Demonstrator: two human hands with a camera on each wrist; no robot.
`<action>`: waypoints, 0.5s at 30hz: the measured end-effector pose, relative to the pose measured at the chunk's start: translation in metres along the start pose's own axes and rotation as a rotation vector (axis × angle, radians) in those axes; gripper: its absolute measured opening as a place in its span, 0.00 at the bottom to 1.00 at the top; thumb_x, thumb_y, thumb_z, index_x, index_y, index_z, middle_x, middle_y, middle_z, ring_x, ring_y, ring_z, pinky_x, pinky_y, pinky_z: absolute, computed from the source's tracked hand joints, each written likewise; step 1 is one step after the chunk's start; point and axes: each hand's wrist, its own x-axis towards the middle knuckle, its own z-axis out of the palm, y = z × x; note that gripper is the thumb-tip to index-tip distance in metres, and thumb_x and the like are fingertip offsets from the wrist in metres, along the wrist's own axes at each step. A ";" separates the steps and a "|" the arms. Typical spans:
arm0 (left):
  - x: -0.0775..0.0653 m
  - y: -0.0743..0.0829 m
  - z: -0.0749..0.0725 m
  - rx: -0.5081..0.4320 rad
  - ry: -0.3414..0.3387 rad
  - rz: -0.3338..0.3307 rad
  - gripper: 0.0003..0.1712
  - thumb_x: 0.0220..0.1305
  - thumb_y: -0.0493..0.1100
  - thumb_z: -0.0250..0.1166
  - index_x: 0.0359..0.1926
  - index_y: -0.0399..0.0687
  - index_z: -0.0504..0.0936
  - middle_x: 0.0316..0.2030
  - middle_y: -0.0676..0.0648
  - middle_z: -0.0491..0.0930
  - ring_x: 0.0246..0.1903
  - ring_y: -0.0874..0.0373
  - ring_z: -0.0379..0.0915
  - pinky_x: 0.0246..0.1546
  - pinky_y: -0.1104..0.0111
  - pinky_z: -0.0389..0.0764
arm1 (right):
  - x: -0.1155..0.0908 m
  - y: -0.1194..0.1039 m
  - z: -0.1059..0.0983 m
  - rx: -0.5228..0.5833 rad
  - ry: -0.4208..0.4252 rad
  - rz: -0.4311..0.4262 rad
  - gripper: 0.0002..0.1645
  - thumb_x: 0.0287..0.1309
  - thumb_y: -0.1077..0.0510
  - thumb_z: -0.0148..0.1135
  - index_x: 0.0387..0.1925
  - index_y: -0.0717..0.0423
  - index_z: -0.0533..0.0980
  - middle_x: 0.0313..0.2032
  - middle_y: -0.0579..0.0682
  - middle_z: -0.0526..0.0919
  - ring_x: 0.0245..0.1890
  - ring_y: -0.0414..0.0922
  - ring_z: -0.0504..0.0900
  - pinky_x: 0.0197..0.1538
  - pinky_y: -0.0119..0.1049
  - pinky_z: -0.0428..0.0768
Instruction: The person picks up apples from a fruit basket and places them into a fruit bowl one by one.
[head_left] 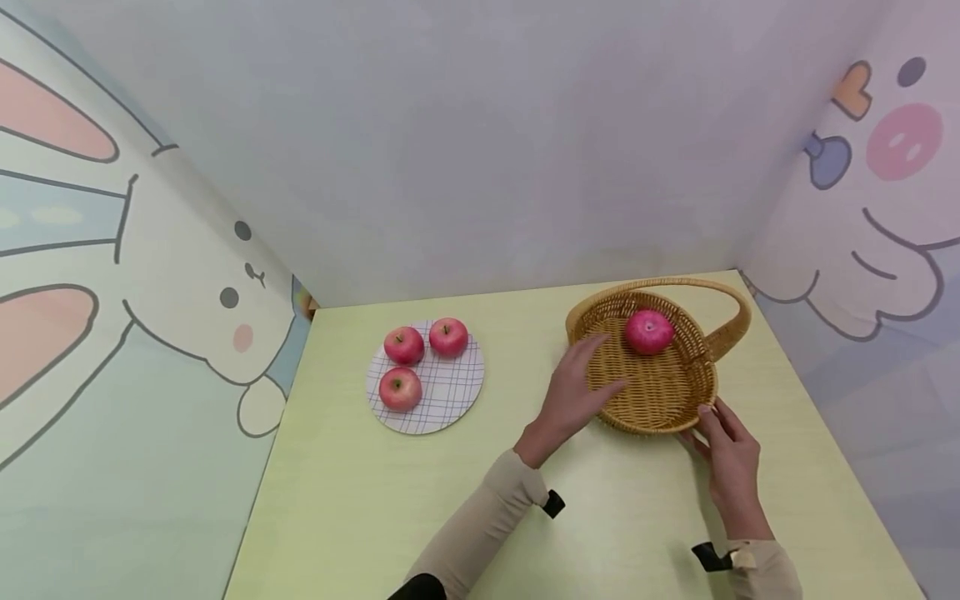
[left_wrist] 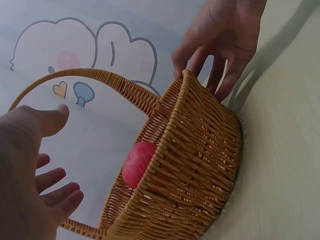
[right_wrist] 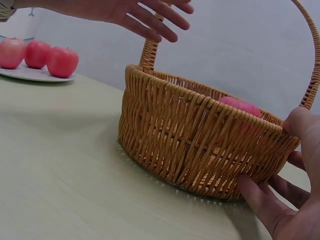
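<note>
A round wicker basket (head_left: pixel 652 404) with a tall arched handle (head_left: pixel 678 283) stands at the right of the table. Inside it lies one red apple (head_left: pixel 649 332), toward the back. My right hand (head_left: pixel 731 462) grips the basket's near right side, thumb at the rim and fingers against the outer wall, as the right wrist view shows. Over the basket's left part hovers my left hand (head_left: pixel 573 392), fingers spread and holding nothing. In the left wrist view that hand (left_wrist: pixel 30 170) is apart from the basket wall (left_wrist: pixel 195 160).
On the left of the table (head_left: pixel 360 517) a checked round plate (head_left: pixel 450 400) carries three red apples (head_left: pixel 401 389). A plain pale wall (head_left: pixel 487 167) rises behind the table. Side walls with cartoon animals (head_left: pixel 187 275) flank it.
</note>
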 end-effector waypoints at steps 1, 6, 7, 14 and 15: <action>0.003 0.001 0.002 -0.007 -0.016 -0.025 0.44 0.66 0.53 0.74 0.77 0.52 0.66 0.74 0.47 0.70 0.74 0.54 0.66 0.71 0.60 0.75 | 0.000 0.000 0.000 0.000 0.002 0.001 0.40 0.69 0.51 0.67 0.78 0.48 0.65 0.54 0.35 0.79 0.45 0.28 0.87 0.42 0.26 0.88; 0.019 0.004 0.015 -0.035 -0.079 -0.114 0.45 0.66 0.57 0.73 0.78 0.53 0.65 0.76 0.48 0.68 0.77 0.52 0.63 0.73 0.55 0.73 | 0.002 0.000 0.000 -0.012 0.010 0.006 0.40 0.70 0.51 0.67 0.78 0.47 0.65 0.55 0.35 0.79 0.45 0.28 0.87 0.42 0.26 0.88; 0.021 0.004 0.018 -0.041 -0.089 -0.124 0.45 0.66 0.57 0.72 0.78 0.52 0.65 0.76 0.48 0.68 0.77 0.52 0.63 0.72 0.55 0.74 | 0.002 0.000 0.000 -0.017 0.010 0.004 0.40 0.70 0.50 0.66 0.78 0.47 0.65 0.55 0.35 0.79 0.45 0.28 0.87 0.42 0.26 0.88; 0.039 0.007 0.034 -0.064 -0.112 -0.172 0.45 0.67 0.59 0.71 0.78 0.52 0.65 0.74 0.49 0.69 0.74 0.55 0.67 0.70 0.59 0.76 | 0.002 0.001 -0.001 -0.048 0.022 0.029 0.39 0.70 0.48 0.66 0.78 0.44 0.65 0.61 0.38 0.76 0.46 0.27 0.86 0.43 0.25 0.87; 0.042 0.007 0.036 -0.070 -0.108 -0.173 0.45 0.67 0.59 0.71 0.78 0.52 0.65 0.73 0.49 0.70 0.73 0.56 0.68 0.69 0.60 0.76 | 0.002 0.001 -0.001 -0.049 0.025 0.032 0.39 0.69 0.48 0.66 0.78 0.44 0.65 0.61 0.38 0.76 0.46 0.26 0.86 0.43 0.25 0.87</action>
